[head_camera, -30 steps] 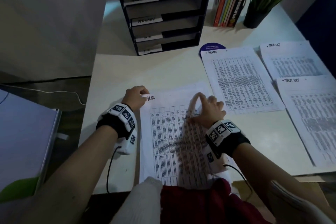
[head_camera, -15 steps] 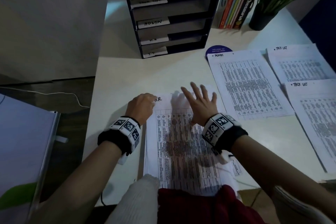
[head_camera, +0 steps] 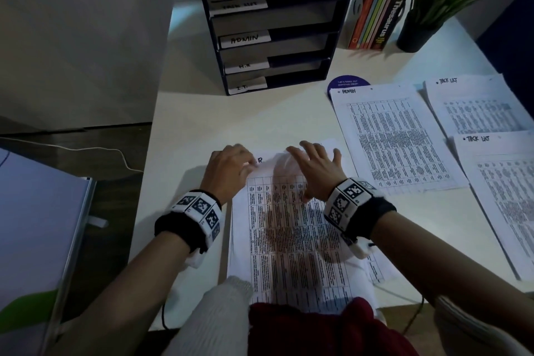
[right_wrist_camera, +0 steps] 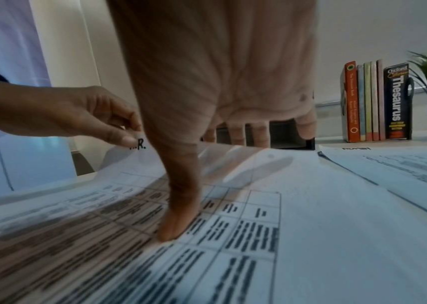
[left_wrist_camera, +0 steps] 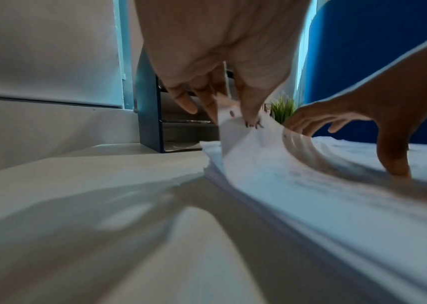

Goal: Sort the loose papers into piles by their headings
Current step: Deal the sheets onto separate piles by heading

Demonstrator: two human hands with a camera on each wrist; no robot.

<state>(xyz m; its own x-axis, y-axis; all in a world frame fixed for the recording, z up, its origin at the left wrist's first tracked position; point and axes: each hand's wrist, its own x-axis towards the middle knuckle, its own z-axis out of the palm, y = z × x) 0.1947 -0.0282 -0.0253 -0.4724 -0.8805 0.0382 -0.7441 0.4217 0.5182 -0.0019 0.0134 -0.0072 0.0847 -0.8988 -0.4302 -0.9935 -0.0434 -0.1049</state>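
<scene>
Right now the left hand pinches the top-left corner of the uppermost sheet between thumb and fingertips, beside the handwritten heading that ends in "R.", and that corner is raised off the stack lying at the near edge of the desk. The right hand is spread with straight fingers, its thumb pressing down on the printed table while the other fingers hover above the top margin. From here the main risk, I think, is that the thumb pins the same sheet the left hand is lifting, so a pull could crease or tear it at the corner. A second sheet might also cling and come up unnoticed, which would land a wrong heading on a pile. The ADMIN paper and two TASK LIST papers lie to the right, near one another, so a careless sweep could slide them together.
</scene>
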